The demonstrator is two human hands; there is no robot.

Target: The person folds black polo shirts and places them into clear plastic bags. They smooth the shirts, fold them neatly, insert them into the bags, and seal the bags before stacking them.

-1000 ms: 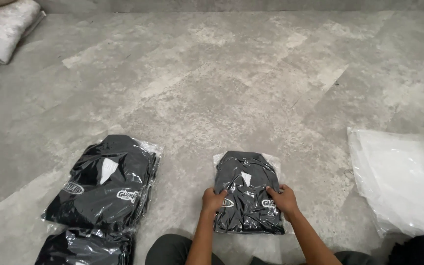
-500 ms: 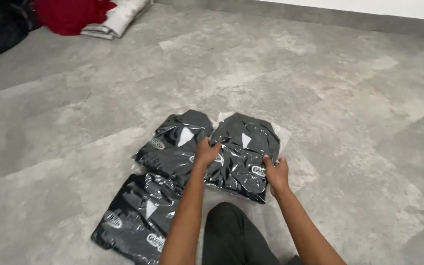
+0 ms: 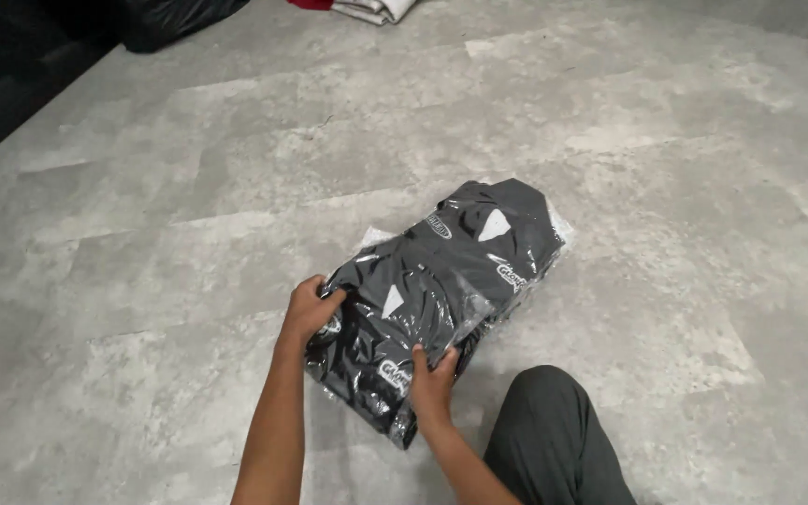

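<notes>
Hands, left hand (image 3: 309,309) and right hand (image 3: 433,377), have carried the bagged dark shirt (image 3: 395,327) leftward since a second ago, fingers closed on its edges, apparently atop another bagged shirt (image 3: 497,234) on the floor (image 3: 189,234).

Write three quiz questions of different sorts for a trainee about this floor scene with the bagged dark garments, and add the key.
1. True or false: both hands grip the nearer bagged garment.
2. Multiple choice: the other bagged garment lies (A) beyond the nearer one, farther from the person, (B) on the person's knee, (C) against the far wall.
3. Fill in: the garments are wrapped in clear ____.

Key
1. True: the left hand holds its left edge and the right hand its near edge; the nearer bagged garment rests on the grey floor.
2. A: the other bagged garment lies just beyond it; the knee is bare.
3. Plastic.
</notes>
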